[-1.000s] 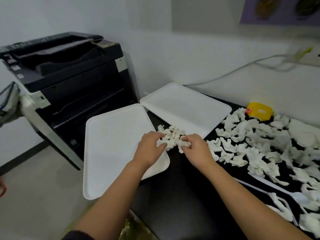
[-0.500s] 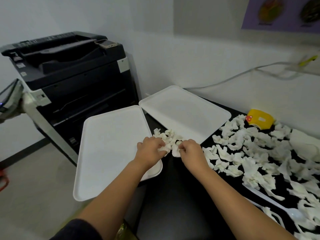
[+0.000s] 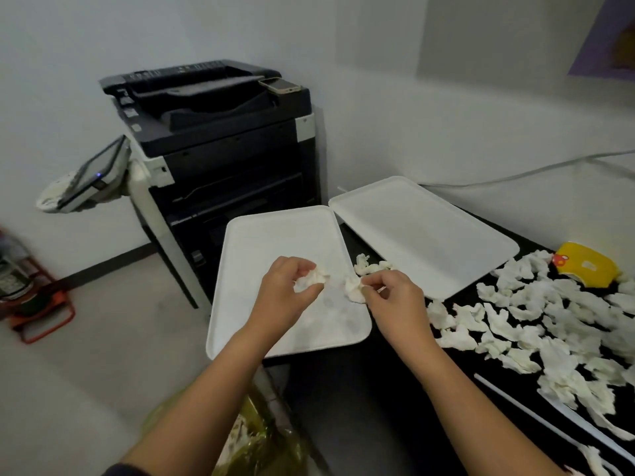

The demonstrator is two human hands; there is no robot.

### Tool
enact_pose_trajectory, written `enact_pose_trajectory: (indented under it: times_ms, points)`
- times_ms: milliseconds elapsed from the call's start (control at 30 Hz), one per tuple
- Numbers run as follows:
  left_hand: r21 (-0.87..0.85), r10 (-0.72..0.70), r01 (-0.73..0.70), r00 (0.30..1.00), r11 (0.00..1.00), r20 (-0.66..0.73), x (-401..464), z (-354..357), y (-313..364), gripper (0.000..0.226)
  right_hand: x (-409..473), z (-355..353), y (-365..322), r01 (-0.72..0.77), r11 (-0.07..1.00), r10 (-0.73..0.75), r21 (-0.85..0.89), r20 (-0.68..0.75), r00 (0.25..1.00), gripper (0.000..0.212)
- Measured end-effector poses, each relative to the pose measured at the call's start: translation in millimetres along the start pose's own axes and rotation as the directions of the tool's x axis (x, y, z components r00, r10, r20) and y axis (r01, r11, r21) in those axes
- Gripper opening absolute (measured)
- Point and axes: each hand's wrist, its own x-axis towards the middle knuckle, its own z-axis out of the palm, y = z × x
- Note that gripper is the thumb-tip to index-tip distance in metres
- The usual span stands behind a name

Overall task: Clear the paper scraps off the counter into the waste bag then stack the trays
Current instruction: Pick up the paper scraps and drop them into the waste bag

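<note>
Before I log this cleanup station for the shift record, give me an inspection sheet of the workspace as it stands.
Surface: black counter, bare near the person, littered on the right.
Job's things: two white trays side by side, unstacked; the near one overhangs the counter edge. Many paper scraps still lie on the counter. Waste bag below the edge.
Clutter: yellow wrapper, white strips.
Grippers: left hand and right hand each hold a wad of scraps above the near tray.
Cables: grey cable along the wall.
Surroundings: black copier with a phone on top; orange frame on the floor.
</note>
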Motion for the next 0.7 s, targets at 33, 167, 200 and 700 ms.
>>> enact_pose_trajectory:
  times_ms: [33, 167, 200, 700]
  points:
    - [0.003, -0.017, 0.017, 0.999, 1.000, -0.028, -5, -11, -7, 0.025, -2, 9, -9, 0.020, 1.000, -0.021, 0.018, 0.032, 0.999, 0.011]
    - [0.023, -0.091, 0.095, 0.985, 0.995, -0.149, -25, -60, -40, 0.023, -10, 57, -45, 0.092, 0.995, -0.098, 0.045, 0.176, 0.979, 0.011]
    - [0.027, -0.116, 0.123, 0.977, 0.992, -0.179, -32, -74, -49, 0.022, -14, 71, -55, 0.109, 0.993, -0.118, 0.053, 0.219, 0.968, 0.010]
    - [-0.147, -0.619, 0.612, 0.700, 0.777, -0.356, -148, -166, -229, 0.019, -81, 270, -103, 0.293, 0.951, -0.118, -0.096, 0.765, 0.634, 0.016]
